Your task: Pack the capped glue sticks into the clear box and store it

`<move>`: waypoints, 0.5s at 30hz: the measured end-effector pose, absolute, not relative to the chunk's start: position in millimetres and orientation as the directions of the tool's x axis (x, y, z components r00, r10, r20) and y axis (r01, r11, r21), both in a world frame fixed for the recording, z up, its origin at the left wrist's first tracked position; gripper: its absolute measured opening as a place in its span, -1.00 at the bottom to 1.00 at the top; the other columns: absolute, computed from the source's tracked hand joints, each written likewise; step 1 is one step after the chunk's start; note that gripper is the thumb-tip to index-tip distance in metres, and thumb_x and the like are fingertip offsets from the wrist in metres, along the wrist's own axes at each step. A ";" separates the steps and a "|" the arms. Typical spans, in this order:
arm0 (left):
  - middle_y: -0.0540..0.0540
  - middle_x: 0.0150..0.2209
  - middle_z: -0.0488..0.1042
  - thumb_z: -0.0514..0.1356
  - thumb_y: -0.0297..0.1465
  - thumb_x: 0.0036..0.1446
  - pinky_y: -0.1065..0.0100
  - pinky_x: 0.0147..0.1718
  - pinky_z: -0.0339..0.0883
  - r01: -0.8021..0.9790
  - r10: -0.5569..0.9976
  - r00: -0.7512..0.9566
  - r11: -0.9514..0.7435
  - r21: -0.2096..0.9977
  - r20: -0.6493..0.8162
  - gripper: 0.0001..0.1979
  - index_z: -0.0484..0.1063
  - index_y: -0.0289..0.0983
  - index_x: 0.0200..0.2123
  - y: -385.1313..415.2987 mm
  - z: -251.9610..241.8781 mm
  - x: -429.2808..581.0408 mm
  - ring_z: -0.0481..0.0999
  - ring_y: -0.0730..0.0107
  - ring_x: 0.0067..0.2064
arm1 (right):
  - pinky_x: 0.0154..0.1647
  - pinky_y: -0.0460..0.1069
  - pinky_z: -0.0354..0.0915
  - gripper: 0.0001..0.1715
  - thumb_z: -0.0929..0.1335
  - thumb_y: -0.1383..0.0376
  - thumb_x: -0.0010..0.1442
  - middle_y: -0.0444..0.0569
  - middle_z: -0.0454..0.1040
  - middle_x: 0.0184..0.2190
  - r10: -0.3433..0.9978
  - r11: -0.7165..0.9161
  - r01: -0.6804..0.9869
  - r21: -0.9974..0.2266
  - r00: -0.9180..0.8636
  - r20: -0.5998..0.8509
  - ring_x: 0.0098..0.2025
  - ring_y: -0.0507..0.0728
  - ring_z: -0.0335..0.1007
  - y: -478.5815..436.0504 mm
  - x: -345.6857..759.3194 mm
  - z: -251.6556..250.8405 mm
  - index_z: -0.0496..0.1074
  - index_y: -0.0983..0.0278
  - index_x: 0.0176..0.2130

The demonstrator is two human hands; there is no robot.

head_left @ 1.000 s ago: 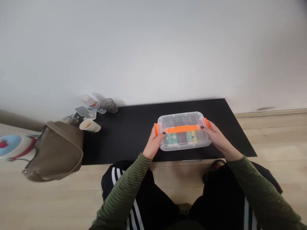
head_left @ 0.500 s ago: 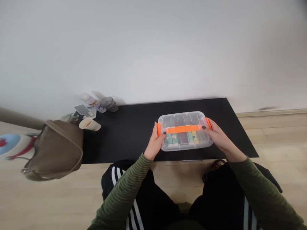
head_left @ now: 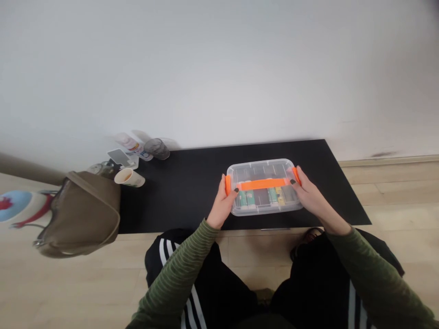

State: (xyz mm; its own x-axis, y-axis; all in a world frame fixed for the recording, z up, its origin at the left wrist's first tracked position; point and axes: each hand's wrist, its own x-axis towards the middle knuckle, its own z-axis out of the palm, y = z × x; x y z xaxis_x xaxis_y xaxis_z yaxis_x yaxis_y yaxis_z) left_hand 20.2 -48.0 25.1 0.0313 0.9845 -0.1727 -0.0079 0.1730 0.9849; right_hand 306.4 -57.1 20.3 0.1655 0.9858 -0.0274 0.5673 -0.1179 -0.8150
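Observation:
A clear plastic storage box (head_left: 262, 169) with an orange handle (head_left: 263, 184) and orange side latches is held level over the black table (head_left: 185, 192). Its lid is on. Through the plastic I see green-and-white and yellow items (head_left: 273, 195), too blurred to name. My left hand (head_left: 223, 201) grips the box's left end, thumb on top by the latch. On the right end my right hand (head_left: 310, 194) has its thumb on the lid and fingers around the orange latch. The fingertips under the box are hidden. Whether the box touches the table I cannot tell.
At the table's left stand a paper cup (head_left: 129, 177) with a brown drink, a grey tumbler (head_left: 157, 149), a white bottle (head_left: 137, 147) and a white phone-like stand (head_left: 120, 157). A brown bag (head_left: 82, 214) is at the left edge. A white wall (head_left: 219, 82) rises behind.
Almost nothing differs. The right hand's fingers have shifted slightly up along the right latch, while the box stays in nearly the same place.

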 end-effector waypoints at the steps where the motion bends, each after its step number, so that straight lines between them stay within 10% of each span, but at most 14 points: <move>1: -0.13 0.42 -0.02 0.24 -0.29 0.16 0.18 0.37 -0.10 -0.063 0.984 0.025 0.176 0.982 -0.174 -0.23 -0.01 -0.17 0.38 -48.2 24.5 21.4 -0.01 0.14 0.42 | 0.36 0.26 0.03 -0.25 0.23 0.06 0.29 0.08 0.17 0.34 0.984 -0.103 0.563 -0.820 0.175 -0.003 0.36 0.33 0.08 -59.0 306.0 20.6 0.05 0.19 0.37; 5: -0.20 0.23 0.34 0.29 -0.27 0.11 0.07 0.24 0.19 -0.300 0.971 0.098 0.238 0.924 -0.218 -0.38 0.25 -0.21 0.23 -50.0 23.9 26.0 0.33 0.05 0.25 | 0.38 0.32 -0.04 -0.30 0.24 0.08 0.30 0.06 0.13 0.36 0.933 0.099 0.626 -0.774 0.212 0.291 0.39 0.33 -0.01 -88.3 305.0 30.6 0.13 0.19 0.34; 9: -0.22 0.00 0.52 0.31 -0.25 0.09 0.07 0.12 0.31 -0.366 0.961 0.147 0.274 0.889 -0.236 -0.53 0.41 -0.31 0.04 -52.0 24.6 26.5 0.50 0.09 0.06 | 0.14 0.26 0.27 -0.69 0.30 0.17 0.23 0.11 0.51 -0.06 0.888 0.325 0.583 -0.745 0.082 0.452 0.08 0.33 0.38 -150.4 289.5 16.5 0.52 0.15 -0.07; 11: -0.20 -0.03 0.53 0.32 -0.27 0.08 0.10 0.10 0.32 -0.364 0.963 0.135 0.269 0.892 -0.235 -0.55 0.41 -0.30 0.02 -51.8 23.9 25.9 0.51 0.13 0.02 | -0.07 0.16 0.36 -0.76 0.29 0.21 0.23 0.04 0.54 -0.28 0.965 0.260 0.474 -0.841 -0.089 0.248 -0.16 0.24 0.46 -179.7 271.9 -12.9 0.54 0.17 -0.21; 15: -0.18 -0.04 0.53 0.32 -0.28 0.07 0.11 0.10 0.30 -0.343 0.965 0.140 0.258 0.903 -0.223 -0.55 0.41 -0.30 0.02 -49.7 21.2 25.4 0.50 0.15 0.02 | -0.34 -0.04 0.32 -0.89 0.36 0.26 0.12 -0.07 0.53 -0.43 0.855 -0.477 0.268 -0.837 -0.080 -0.512 -0.46 0.06 0.42 -204.7 238.8 -97.7 0.49 0.25 -0.34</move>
State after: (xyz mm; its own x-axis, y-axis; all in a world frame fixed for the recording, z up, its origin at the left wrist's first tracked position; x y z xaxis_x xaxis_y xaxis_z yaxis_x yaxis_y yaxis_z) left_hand 25.4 -49.7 21.2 0.1403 0.9647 -0.2229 -0.3430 0.2585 0.9031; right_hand 238.8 -204.7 -97.7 -0.0805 0.8549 -0.5125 0.2678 -0.4767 -0.8373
